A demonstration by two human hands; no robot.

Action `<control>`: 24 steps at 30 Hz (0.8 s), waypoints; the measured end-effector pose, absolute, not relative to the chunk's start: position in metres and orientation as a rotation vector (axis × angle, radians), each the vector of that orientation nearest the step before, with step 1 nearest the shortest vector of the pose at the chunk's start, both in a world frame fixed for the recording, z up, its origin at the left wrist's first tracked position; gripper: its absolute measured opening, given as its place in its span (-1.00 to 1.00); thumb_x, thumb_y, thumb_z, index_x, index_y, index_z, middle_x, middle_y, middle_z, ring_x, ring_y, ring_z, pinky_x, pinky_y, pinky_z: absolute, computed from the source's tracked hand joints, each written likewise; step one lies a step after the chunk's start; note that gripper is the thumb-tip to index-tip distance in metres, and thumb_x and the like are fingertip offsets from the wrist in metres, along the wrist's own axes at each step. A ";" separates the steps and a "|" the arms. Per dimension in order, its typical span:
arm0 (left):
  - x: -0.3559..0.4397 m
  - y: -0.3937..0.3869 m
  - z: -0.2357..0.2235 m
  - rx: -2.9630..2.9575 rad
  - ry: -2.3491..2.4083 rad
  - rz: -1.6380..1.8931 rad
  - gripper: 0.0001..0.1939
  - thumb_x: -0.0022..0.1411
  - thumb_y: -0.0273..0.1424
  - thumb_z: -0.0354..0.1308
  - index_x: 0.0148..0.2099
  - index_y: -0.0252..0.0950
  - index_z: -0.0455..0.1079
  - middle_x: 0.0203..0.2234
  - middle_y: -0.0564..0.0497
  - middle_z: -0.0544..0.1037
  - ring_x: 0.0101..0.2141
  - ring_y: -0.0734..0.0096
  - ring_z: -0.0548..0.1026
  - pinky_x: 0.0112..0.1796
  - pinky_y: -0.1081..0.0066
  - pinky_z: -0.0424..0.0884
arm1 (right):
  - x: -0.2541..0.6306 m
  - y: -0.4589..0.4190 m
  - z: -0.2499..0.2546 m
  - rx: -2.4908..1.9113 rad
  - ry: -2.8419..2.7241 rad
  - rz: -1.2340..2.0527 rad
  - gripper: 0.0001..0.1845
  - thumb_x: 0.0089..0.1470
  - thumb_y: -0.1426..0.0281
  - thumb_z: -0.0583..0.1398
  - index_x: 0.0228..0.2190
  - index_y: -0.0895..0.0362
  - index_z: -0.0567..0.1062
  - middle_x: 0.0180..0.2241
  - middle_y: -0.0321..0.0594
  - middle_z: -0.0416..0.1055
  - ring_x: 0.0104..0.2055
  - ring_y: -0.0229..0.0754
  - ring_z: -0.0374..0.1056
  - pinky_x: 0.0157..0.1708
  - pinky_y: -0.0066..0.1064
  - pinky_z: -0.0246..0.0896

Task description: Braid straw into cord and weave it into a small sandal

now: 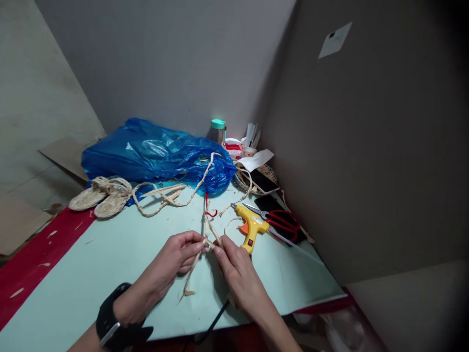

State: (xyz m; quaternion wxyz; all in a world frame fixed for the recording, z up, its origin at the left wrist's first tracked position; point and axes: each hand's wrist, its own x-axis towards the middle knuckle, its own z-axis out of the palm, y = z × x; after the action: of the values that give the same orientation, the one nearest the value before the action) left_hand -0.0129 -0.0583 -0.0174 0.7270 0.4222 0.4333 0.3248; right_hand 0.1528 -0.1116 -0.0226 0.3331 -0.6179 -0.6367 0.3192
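Pale dried plant-fibre strands (209, 226) run from a red cord (207, 201) down to my hands. My left hand (185, 252) pinches the strands between thumb and forefinger, and a loose end hangs below it toward the table. Close beside it, my right hand (232, 259) is closed on another part of the same strands. Just beyond my right hand lies a yellow glue gun (252, 226), its nozzle pointing up and left. Scissors with red handles (286, 222) rest beside the glue gun, partly over a dark flat object (273, 205).
A blue plastic bag (146, 151) fills the back left, with a braided cord (200, 185) trailing from it. Woven slippers (112, 200) sit at the left. At the back stand a green-lidded bottle (218, 129) and a basket (242, 183) with a phone (264, 182) on it. A wall borders the right.
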 end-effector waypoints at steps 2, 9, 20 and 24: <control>-0.013 -0.058 -0.016 0.908 0.954 0.718 -0.66 -0.02 -0.24 0.41 -0.31 -0.39 0.45 -0.57 0.14 0.34 -0.69 0.78 -0.05 -0.64 0.55 -0.24 | 0.152 -0.111 -0.022 -1.629 -1.715 0.779 -0.71 0.35 0.29 -0.07 -0.27 0.07 0.40 -0.36 -0.27 0.44 -0.29 -0.18 0.31 -0.27 -0.41 0.10; -0.011 -0.060 -0.009 0.839 0.961 0.736 -0.63 -0.08 -0.31 0.43 -0.26 -0.40 0.44 -0.63 0.22 0.24 -0.67 0.77 -0.07 -0.64 0.57 -0.23 | 0.145 -0.115 -0.019 -1.791 -1.914 0.612 -0.63 0.38 0.29 -0.13 -0.28 0.09 0.41 -0.49 -0.25 0.43 -0.50 -0.19 0.30 -0.47 -0.38 -0.10; -0.011 -0.061 -0.005 0.787 0.950 0.744 -0.61 -0.12 -0.34 0.46 -0.25 -0.44 0.48 -0.61 0.17 0.31 -0.66 0.79 -0.03 -0.65 0.62 -0.21 | 0.138 -0.132 -0.003 -2.134 -2.178 0.453 -0.58 0.12 0.67 0.03 -0.01 0.16 0.37 -0.29 -0.04 0.59 -0.35 0.03 0.54 -0.54 -0.29 -0.31; -0.013 -0.060 -0.007 0.779 0.946 0.733 -0.58 -0.11 -0.32 0.48 -0.23 -0.45 0.49 -0.63 0.21 0.25 -0.66 0.80 -0.07 -0.67 0.63 -0.22 | 0.138 -0.133 0.001 -2.201 -2.198 0.424 -0.50 0.11 0.68 0.03 0.09 0.21 0.30 -0.27 0.00 0.58 -0.32 0.03 0.56 -0.54 -0.30 -0.20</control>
State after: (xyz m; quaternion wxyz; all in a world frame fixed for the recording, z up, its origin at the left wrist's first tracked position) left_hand -0.0129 -0.0603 -0.0066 0.7559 0.3571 0.4338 0.3360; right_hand 0.1378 -0.1334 0.0014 0.0009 -0.7011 -0.7002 0.1351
